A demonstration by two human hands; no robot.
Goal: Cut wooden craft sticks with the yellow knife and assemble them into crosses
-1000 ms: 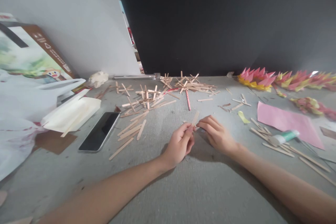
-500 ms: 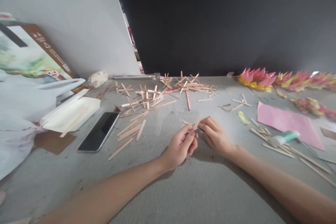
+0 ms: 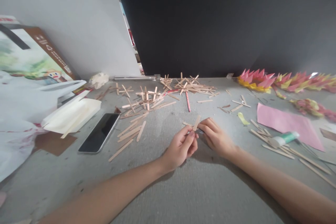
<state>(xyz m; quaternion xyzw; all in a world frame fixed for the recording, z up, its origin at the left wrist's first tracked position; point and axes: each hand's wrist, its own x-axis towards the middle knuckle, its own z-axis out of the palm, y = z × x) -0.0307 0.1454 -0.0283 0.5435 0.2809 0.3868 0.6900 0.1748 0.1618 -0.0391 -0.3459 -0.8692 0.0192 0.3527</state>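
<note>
My left hand (image 3: 183,143) is closed, pinching a short wooden craft stick (image 3: 196,122) that points up between thumb and fingers. A second stick (image 3: 187,124) crosses behind it, its end showing to the left. My right hand (image 3: 214,135) is bent in from the right, its fingers closed together at the crossing. A small greyish bit shows by its fingertips; what these fingers grip is mostly hidden. Beyond the hands lie a red patterned pencil-like rod (image 3: 187,101) and a heap of craft sticks (image 3: 199,86), several joined into crosses.
To the left are a phone (image 3: 99,133), a white paper box (image 3: 85,112), a plastic bag (image 3: 18,126) and loose sticks (image 3: 130,133). To the right lie pink paper (image 3: 286,124), a glue stick (image 3: 285,139) and folded-paper pieces (image 3: 256,79). A black panel (image 3: 223,24) stands behind.
Almost nothing differs. Both hands keep their hold at the crossed sticks, and the view has shifted very slightly.
</note>
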